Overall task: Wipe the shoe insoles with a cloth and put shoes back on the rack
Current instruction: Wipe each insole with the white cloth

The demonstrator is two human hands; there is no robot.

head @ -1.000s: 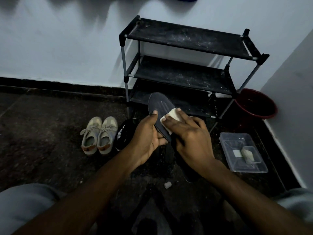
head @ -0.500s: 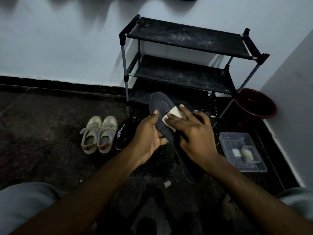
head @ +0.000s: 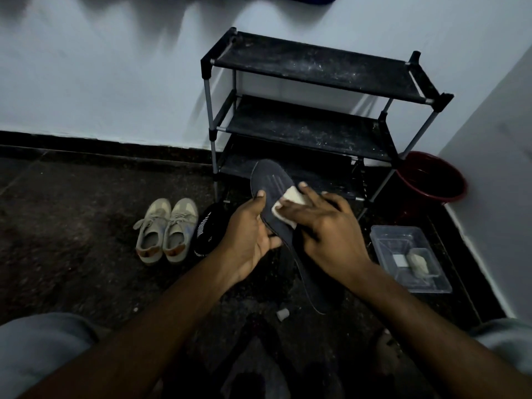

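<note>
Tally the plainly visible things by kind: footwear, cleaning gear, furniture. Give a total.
Beige sneakers: 2
Black shoe: 1
Insole: 1
Cloth: 1
Rack: 1
Red bucket: 1
Clear tub: 1
Total: 8

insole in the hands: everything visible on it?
The insole is dark grey, thin and foot-shaped, with faint pale lines near the toe. It tilts, toe up toward the rack, heel low near the floor. The left hand grips its left edge, thumb on top; the right hand presses a white cloth on its upper face.
</note>
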